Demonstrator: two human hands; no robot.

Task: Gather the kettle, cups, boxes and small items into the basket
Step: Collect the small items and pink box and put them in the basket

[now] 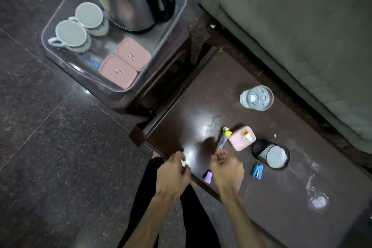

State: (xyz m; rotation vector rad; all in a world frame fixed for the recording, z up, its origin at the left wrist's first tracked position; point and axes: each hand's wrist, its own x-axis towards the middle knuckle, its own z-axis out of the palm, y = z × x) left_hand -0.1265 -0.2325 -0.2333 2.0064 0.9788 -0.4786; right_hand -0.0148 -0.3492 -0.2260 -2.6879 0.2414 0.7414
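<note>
A clear plastic basket [50, 32] sits on a dark stool at upper left. It holds a steel kettle [124, 0], two white cups [70, 33] [89, 15] and two pink boxes [117, 71] [133, 53]. On the dark table a third pink box [238, 143] lies with a small yellow-white item [248, 136] on top. My right hand [226, 169] is curled at the lower end of a yellow-capped tube [222, 140]. My left hand [173, 173] pinches a small white item [183, 163] at the table's edge. A purple item [208, 176] lies between my hands.
A glass of water [256, 97] stands farther back on the table [281, 197]. A black mesh holder [269, 154] and a blue stapler [257, 170] lie right of my hands. A green sofa [302, 36] borders the table's far side. Dark stone floor lies to the left.
</note>
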